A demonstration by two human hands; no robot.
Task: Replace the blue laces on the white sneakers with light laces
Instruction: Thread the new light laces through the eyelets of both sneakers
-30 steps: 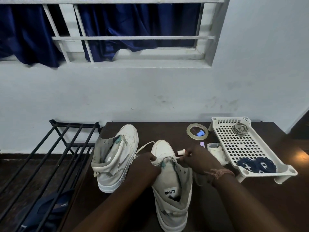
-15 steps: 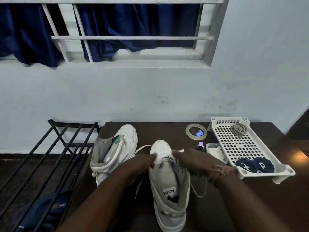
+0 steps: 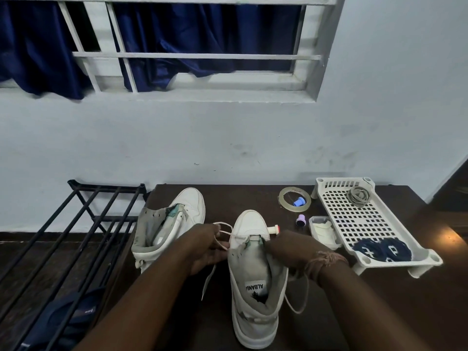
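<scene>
Two white high-top sneakers stand on the dark table. The near sneaker (image 3: pixel 255 279) points away from me, its tongue open. A light lace (image 3: pixel 222 234) runs through its lowest eyelets and loops out to the left. My left hand (image 3: pixel 205 247) pinches that lace beside the shoe's left side. My right hand (image 3: pixel 291 249) grips the shoe's right edge, where the lace's other end (image 3: pixel 301 300) hangs down. The second sneaker (image 3: pixel 172 224) stands unlaced to the left. Two coiled blue laces (image 3: pixel 382 249) lie in the white basket tray (image 3: pixel 354 219).
A tape roll (image 3: pixel 295 198), a blue cap, a purple cap, a small white bottle (image 3: pixel 273 229) and a box holding a light lace (image 3: pixel 324 230) lie behind the shoes. A grey lace coil (image 3: pixel 358 195) sits in the tray. A black metal rack (image 3: pixel 76 236) stands left.
The near sneaker shifted slightly and turned straighter. My left hand drew the lace out to the left into a loop; my right hand slid down onto the shoe's right edge.
</scene>
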